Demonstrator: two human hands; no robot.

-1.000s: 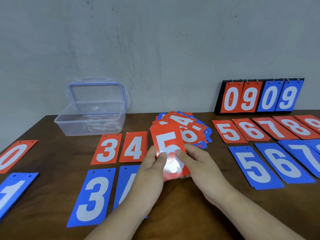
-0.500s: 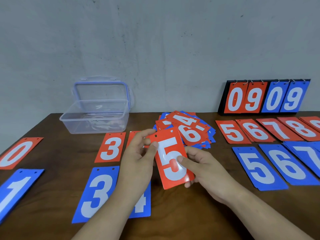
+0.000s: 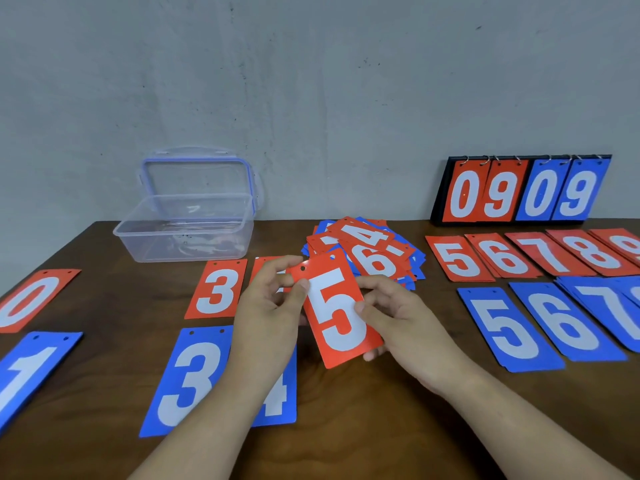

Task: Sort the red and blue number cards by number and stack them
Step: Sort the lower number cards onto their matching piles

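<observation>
A red card with a white 5 point(image 3: 337, 311) is held tilted above the table's middle. My left hand point(image 3: 268, 306) pinches its upper left corner, and my right hand point(image 3: 394, 317) grips its right edge, thumb on the face. Behind them lies a loose heap of red and blue cards point(image 3: 372, 251). On the table lie sorted cards: red 0 point(image 3: 29, 299), blue 1 point(image 3: 27, 372), red 3 point(image 3: 218, 289), blue 3 point(image 3: 188, 379), a blue 4 point(image 3: 277, 396) partly under my left arm, red 5 point(image 3: 457, 259), blue 5 point(image 3: 507, 329), then red and blue 6, 7 and beyond at right.
An open clear plastic box point(image 3: 187, 226) with its lid up stands at the back left. A black flip scoreboard point(image 3: 519, 192) showing 09 09 leans on the wall at the back right. The brown table point(image 3: 346, 410) is bare in front of my hands.
Both hands have lifted the red 5 card slightly and tilted it. My left hand has shifted from the card's lower part to its upper left corner. The red 4 pile stays hidden behind it.
</observation>
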